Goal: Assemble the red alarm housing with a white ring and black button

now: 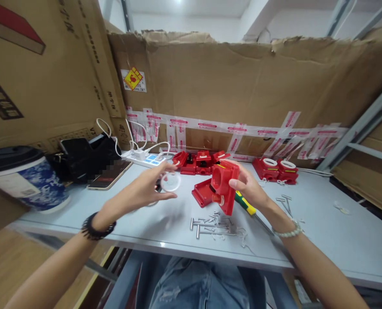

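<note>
My left hand (149, 184) has thumb and fingers curved about a clear round disc with a white rim (171, 182), held above the table. In my right hand (250, 186) is a red plastic housing (225, 184), tilted so that its round opening faces left. A flat red cover (202, 192) lies just behind and left of that housing. A screwdriver with a green and yellow handle (245, 203) lies partly hidden under my right hand. Loose screws (214, 219) and metal T-shaped bars (210, 231) are spread in front, with thin white cords (241, 234) beside them.
Several red housings (195, 165) stand at the back; two more with white rings (276, 169) are at the right. At the left are a phone (110, 175), a power strip (146, 159) and a lidded paper cup (26, 180). A cardboard wall (210, 86) bounds the table (332, 223).
</note>
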Tool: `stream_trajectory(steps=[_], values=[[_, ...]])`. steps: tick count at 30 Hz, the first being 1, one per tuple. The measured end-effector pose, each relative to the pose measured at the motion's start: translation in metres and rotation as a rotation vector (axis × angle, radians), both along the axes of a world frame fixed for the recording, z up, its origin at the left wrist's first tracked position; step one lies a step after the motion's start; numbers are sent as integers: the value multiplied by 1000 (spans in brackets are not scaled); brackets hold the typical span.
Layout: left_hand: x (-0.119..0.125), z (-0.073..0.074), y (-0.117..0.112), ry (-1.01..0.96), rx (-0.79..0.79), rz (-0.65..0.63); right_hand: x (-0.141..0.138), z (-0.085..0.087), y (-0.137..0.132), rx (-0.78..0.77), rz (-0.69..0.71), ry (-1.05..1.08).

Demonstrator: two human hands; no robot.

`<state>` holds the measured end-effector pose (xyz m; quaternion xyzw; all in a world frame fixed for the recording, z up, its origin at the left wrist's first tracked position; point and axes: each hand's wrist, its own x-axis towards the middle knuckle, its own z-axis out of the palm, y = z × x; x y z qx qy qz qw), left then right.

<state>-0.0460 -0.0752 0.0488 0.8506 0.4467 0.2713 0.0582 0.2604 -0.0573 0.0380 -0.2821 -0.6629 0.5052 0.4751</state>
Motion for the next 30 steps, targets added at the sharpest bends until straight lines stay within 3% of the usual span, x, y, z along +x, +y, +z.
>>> stream_trajectory(steps=[4,8,13,18,25,30], values=[[65,16,4,-126,205,-156,0,-4,-1,22,-17,29],[98,15,16,-166,285,-265,4,-10,2,43,-76,48],[98,-3,24,-248,341,-365,3,-13,5,64,-133,51],[97,-17,26,-552,244,-469,-1,-14,3,90,-166,23],[97,-18,29,-747,98,-559,-2,-11,-4,125,-136,-5],[95,-17,31,-775,190,-548,-5,-13,-6,104,-98,37]])
